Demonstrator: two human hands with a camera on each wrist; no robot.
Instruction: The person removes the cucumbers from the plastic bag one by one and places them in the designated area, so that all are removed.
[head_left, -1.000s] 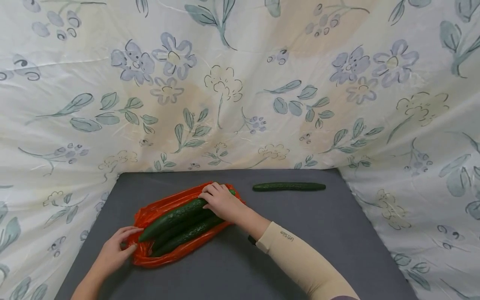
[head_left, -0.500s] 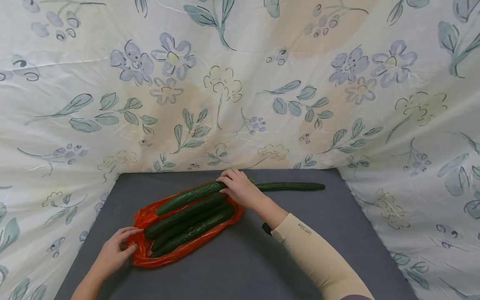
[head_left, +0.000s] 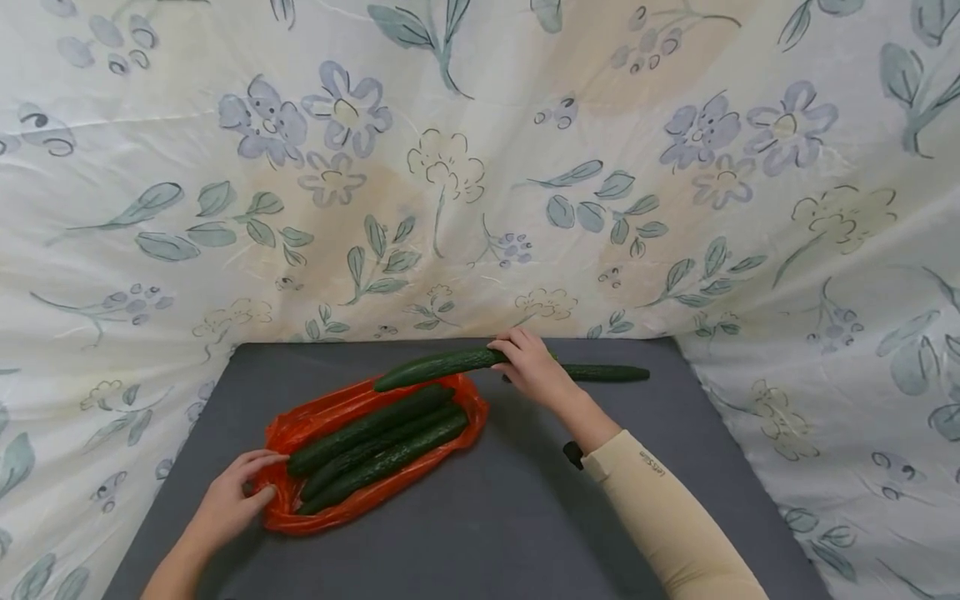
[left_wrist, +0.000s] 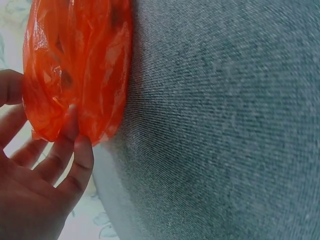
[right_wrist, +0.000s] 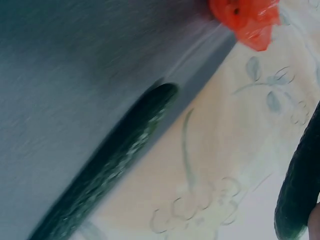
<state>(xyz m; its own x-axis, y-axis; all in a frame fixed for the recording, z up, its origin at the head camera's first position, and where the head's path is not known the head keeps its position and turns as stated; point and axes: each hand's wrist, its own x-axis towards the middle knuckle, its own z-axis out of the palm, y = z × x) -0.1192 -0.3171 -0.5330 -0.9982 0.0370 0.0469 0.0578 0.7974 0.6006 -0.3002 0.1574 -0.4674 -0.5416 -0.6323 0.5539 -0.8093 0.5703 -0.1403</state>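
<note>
My right hand grips a long dark green cucumber near its right end. The cucumber is lifted, its left end above the far rim of an orange-red plastic bag. In the right wrist view, part of this held cucumber shows at the right edge with a fingertip against it. Several more cucumbers lie side by side in the open bag. My left hand holds the bag's left end between thumb and fingers; in the left wrist view, its fingers touch the crinkled plastic.
Another cucumber lies on the grey tabletop near the back edge, its left part hidden behind my right hand in the head view. A floral cloth hangs behind and along both sides of the table.
My right hand has drawn one cucumber up out of the bag and moved right with it, towards the cucumber on the table. The left hand has stayed at the bag's end.
</note>
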